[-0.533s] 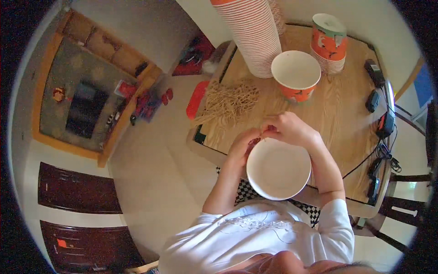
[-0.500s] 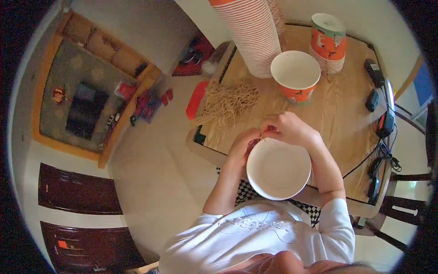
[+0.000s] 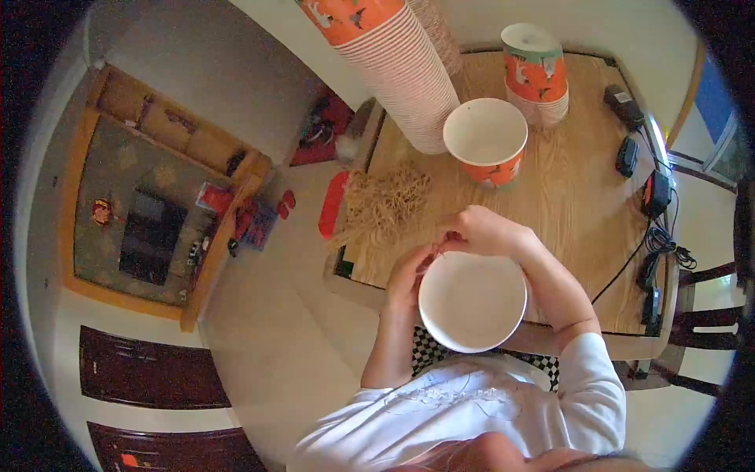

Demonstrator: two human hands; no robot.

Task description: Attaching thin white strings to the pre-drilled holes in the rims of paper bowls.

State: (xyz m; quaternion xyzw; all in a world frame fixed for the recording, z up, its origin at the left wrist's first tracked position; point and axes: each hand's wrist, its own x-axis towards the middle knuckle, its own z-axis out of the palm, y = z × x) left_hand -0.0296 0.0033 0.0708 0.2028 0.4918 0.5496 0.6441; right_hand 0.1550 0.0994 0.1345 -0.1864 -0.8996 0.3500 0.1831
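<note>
A paper bucket (image 3: 473, 302) with a white inside is tilted toward me at the table's near edge, its open mouth facing up at me. My left hand (image 3: 406, 275) is closed at the bucket's left side, near the far rim. Across that far rim lies my right hand (image 3: 489, 230), its fingers bent into a pinch close to the left fingertips. Whatever lies between the right fingers is too small to make out. Beyond the hands stands another paper bucket (image 3: 492, 169), upright, orange outside and white inside. A loose heap of tan cords (image 3: 389, 197) lies left of it.
A tall leaning stack of nested paper buckets (image 3: 405, 79) rises at the back, with a shorter upside-down stack (image 3: 536, 79) to its right. Black power adapters and cables (image 3: 655, 195) line the table's right edge. A red tray (image 3: 334, 206) sits beside the cords.
The view has shifted, so the far buckets and cords appear lower and farther left. Both hands stay at the tilted bucket's far rim; the right fingers have moved slightly.
</note>
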